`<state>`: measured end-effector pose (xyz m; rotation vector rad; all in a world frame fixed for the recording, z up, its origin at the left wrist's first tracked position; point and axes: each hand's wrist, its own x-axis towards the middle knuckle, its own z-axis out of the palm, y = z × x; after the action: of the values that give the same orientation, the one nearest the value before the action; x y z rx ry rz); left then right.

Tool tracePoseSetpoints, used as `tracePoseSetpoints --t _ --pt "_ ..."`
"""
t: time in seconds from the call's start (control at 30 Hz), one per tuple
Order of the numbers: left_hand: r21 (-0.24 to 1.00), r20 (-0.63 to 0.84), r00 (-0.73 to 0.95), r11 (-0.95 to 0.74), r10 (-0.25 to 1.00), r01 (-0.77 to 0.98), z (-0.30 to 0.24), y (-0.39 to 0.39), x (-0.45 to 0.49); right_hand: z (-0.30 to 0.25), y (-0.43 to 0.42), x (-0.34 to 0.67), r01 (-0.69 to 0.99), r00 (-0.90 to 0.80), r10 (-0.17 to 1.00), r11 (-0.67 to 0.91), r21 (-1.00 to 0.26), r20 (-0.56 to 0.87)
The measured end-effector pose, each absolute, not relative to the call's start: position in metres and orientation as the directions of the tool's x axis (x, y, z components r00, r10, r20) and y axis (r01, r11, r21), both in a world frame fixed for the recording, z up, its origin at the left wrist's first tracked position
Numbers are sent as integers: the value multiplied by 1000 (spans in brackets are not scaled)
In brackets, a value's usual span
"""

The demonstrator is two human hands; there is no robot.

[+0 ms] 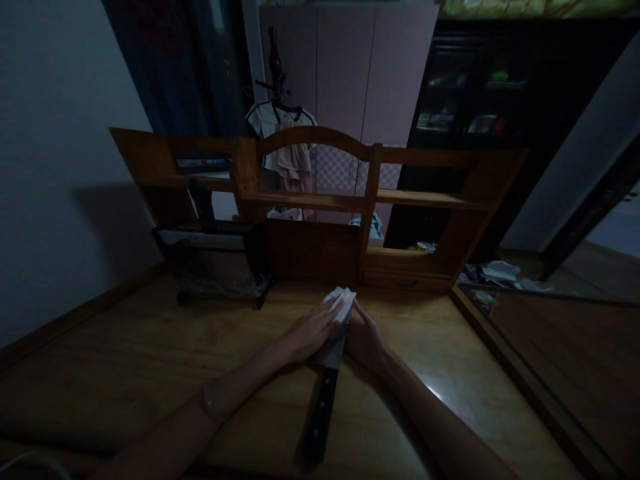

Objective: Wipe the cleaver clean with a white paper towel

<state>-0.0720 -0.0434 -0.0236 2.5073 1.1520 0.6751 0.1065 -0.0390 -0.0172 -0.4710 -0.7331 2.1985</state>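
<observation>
A large kitchen knife (320,413) with a black, riveted handle and a wide blade lies between my hands, its handle toward me. White tissue (346,308) covers the far end of the blade. My left hand (317,328) presses the tissue against the blade's face, fingers stretched forward over it. At the blade's right edge, my right hand (367,339) grips the far part of the knife, thumb up near the tissue. The blade hides most of the right fingers.
On the wooden table (415,400) stands a wooden shelf unit (305,200). To the left is a knife holder (210,267) with a black-handled knife (203,207) in it. A raised wooden edge (505,353) runs along the right. Clothes (293,147) hang behind.
</observation>
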Motion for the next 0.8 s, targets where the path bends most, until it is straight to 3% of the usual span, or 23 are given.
tracePoseSetpoints --t 0.5,0.8 --pt "431 276 396 -481 876 763 -43 -28 -83 -22 -37 105 -544 -631 771 -522 -658 -90" --pt "512 238 392 -458 888 726 -36 -32 -82 -18 -39 105 -526 -620 781 -487 -697 -77"
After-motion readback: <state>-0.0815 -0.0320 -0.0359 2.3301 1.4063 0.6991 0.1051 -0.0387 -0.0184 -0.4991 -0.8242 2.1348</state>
